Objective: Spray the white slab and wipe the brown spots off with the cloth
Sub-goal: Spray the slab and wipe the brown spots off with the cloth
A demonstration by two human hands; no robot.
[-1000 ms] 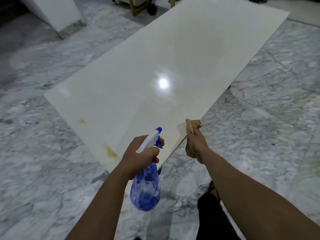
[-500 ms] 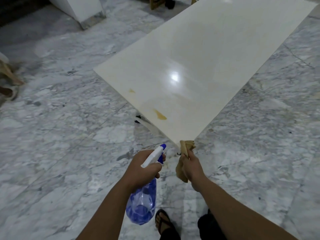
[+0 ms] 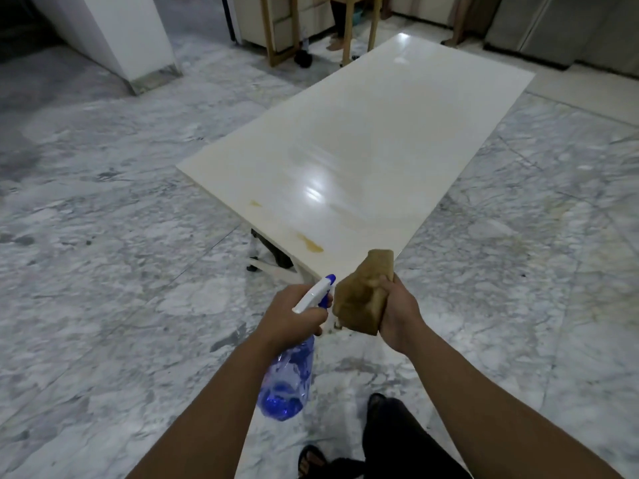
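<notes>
Across the whole view, I log first the grey-veined marble floor (image 3: pixel 103 271); upon it, raised on a low support whose dark and white legs (image 3: pixel 266 257) show under the near corner, the white slab (image 3: pixel 380 140), a long glossy rectangle running away from me toward the upper right, with ceiling light reflected near its middle; beyond its far end, wooden furniture legs (image 3: pixel 347 32) and a white angled block (image 3: pixel 114 32) at upper left; on the slab's near end I count two brown spots, the larger brown spot (image 3: pixel 311 243) close to the near corner, the smaller brown spot (image 3: pixel 256 203) further left near the edge; both unwiped; next, my two forearms reaching in from below; the left hand (image 3: pixel 290 314) gripping the neck of the spray bottle (image 3: pixel 287 382), fingers curled round it, its clear blue body hanging below the fist and its white-and-blue nozzle (image 3: pixel 316 293) aimed toward the slab's corner; the right hand (image 3: pixel 397 312) clutching the tan cloth (image 3: pixel 363 292), bunched, held in the air just short of the near corner, not touching the slab; the two hands near one another, the cloth just beside the nozzle; last, a sandalled foot (image 3: pixel 311 461) at bottom.
</notes>
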